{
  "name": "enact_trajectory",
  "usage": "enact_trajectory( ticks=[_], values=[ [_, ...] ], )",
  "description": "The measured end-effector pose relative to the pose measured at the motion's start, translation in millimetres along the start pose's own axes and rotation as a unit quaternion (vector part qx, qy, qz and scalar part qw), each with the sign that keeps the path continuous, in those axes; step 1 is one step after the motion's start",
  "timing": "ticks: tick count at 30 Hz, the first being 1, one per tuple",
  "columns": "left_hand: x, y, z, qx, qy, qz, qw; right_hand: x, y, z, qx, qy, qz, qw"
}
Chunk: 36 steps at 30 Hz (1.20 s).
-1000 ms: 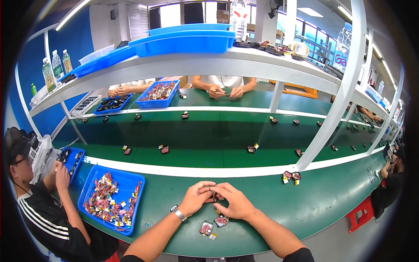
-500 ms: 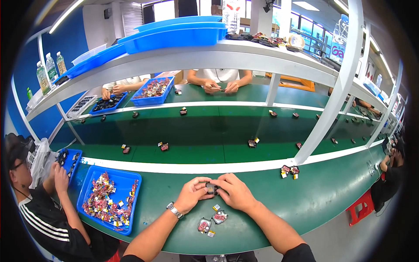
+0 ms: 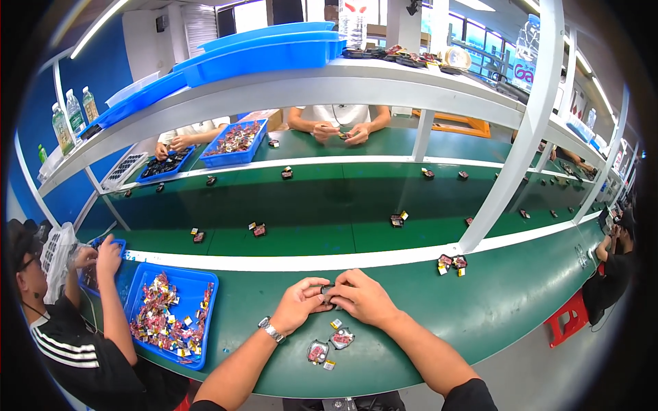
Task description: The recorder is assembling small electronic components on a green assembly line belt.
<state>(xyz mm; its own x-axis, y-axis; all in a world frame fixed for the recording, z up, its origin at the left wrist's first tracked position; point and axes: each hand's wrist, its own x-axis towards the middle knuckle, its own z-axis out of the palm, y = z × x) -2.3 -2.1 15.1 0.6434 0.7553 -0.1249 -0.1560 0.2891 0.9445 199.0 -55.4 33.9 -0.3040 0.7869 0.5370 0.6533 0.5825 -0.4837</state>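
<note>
A small dark part is being pinched between the left hand and right hand, just over the green bench. Two red pieces are being left nearby, a blue tray further left, shelving overhead.

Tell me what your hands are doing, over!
Left hand and right hand pinch one small dark part. Two red-faced pieces lie just below. Nothing blocking.
</note>
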Motion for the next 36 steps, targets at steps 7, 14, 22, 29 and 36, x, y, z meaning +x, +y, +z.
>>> enact_trajectory(
  ticks=[7, 14, 22, 29, 36],
  values=[
    [0, 3, 2, -0.014, 0.001, 0.000, 1.000, 5, 4, 4, 0.072, 0.026, 0.043, 0.996],
    [1, 1, -2, -0.027, 0.000, -0.015, 1.000, 2, 7, 0, 0.087, 0.013, 0.054, 0.995],
    [0, -1, -2, -0.018, 0.013, -0.013, 1.000, 2, -2, -5, 0.030, -0.045, 0.008, 0.999],
    [-1, 0, -1, -0.002, -0.005, -0.008, 1.000, 3, 2, 0, -0.013, -0.018, -0.027, 0.999],
    [-1, -1, -7, -0.018, -0.076, 0.005, 0.997, 0, 2, 5, 0.082, -0.015, 0.044, 0.996]
  ],
)
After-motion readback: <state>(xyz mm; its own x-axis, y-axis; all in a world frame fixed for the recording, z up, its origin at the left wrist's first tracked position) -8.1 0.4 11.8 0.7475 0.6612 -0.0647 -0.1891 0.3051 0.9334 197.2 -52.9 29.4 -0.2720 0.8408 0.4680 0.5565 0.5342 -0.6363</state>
